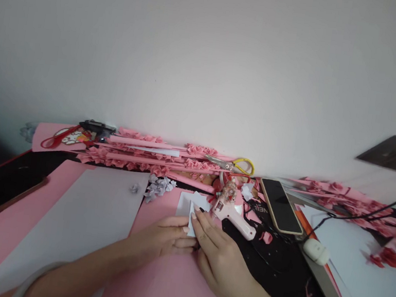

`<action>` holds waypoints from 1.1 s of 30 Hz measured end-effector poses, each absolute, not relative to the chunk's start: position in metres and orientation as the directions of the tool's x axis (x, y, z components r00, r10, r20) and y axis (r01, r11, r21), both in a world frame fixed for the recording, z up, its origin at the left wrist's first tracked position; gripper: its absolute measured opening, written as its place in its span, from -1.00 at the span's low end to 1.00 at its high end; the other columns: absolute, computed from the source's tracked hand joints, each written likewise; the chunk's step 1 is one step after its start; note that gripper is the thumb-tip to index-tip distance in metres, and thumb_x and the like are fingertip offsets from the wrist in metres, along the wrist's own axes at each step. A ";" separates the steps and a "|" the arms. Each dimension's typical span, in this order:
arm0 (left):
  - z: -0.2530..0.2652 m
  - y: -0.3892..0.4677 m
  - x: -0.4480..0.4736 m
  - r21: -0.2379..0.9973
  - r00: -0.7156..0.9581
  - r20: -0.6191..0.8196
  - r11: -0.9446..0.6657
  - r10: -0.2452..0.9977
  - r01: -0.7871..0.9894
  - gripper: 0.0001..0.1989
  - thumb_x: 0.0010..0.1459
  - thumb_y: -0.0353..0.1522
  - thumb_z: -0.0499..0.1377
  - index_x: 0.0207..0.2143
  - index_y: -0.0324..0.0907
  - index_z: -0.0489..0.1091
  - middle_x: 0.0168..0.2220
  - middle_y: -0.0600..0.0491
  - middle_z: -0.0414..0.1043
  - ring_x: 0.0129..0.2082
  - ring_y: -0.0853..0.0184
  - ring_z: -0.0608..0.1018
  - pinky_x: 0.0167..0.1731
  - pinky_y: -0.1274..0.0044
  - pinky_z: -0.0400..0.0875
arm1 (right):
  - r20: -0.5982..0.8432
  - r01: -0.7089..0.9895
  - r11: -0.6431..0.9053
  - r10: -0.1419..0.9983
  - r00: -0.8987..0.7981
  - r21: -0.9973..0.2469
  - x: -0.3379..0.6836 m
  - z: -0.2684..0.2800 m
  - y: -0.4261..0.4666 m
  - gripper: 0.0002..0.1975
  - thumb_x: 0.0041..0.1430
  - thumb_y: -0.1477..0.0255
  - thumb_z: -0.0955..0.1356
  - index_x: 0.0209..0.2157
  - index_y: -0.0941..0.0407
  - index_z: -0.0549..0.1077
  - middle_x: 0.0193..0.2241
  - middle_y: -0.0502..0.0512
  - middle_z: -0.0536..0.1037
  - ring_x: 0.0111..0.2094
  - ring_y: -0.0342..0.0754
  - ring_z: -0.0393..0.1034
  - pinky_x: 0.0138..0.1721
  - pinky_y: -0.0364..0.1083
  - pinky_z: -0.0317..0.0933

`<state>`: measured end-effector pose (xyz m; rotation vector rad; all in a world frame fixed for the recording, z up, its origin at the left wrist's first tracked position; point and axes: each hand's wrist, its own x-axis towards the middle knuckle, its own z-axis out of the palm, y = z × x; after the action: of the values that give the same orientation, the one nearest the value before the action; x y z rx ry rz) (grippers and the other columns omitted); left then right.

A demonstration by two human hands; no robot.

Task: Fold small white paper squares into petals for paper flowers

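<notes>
Between both hands is a small folded piece of white paper (pixel 193 220), held above a pink sheet (pixel 171 287). My left hand (pixel 167 236) grips its left side with thumb and fingers. Across its right edge lie the fingers of my right hand (pixel 215 249), pressed together on the paper. More white paper pieces (pixel 183 201) lie just behind the held one. A pale pink glue gun (pixel 234 217) rests right of my right hand. To the left sits a cluster of white paper flowers (pixel 159 187).
Pink paper flower stems (pixel 137 158) lie along the wall, with yellow-handled scissors (pixel 234 165) on them. A phone (pixel 281 207), a white earbud case (pixel 316 251), black cables and white sheets (pixel 366 285) are on the right. A large white sheet (pixel 99 218) covers the left.
</notes>
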<state>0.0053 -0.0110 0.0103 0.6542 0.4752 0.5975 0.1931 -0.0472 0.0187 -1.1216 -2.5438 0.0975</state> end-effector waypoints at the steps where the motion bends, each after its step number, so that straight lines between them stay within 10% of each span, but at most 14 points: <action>1: 0.010 -0.011 0.005 0.679 0.736 -0.220 0.642 0.640 -0.355 -0.71 0.12 -0.39 0.18 -0.07 -0.18 0.44 -0.14 -0.02 0.54 -0.03 0.19 0.50 0.11 0.31 0.17 | 0.298 0.701 0.683 0.726 -0.619 -0.208 0.193 0.019 -0.047 -0.40 0.12 0.67 0.16 0.23 0.29 0.09 0.22 0.32 0.14 0.25 0.06 0.00 0.14 0.09 0.16; 33: 0.017 -0.010 0.006 0.842 0.710 -0.156 0.468 0.687 -0.267 -0.64 0.17 -0.36 0.13 0.04 -0.12 0.35 -0.08 0.01 0.45 -0.01 0.20 0.42 0.05 0.37 0.20 | 0.383 0.640 0.707 0.704 -0.598 -0.301 0.198 0.022 -0.049 -0.55 0.05 0.70 0.18 -0.01 0.22 0.34 0.27 0.24 0.04 0.28 0.13 -0.12 0.20 0.16 0.02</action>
<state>0.0063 -0.0100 0.0174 0.9070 0.5238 0.6185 0.1976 -0.0495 0.0215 -1.0304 -2.4360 0.1806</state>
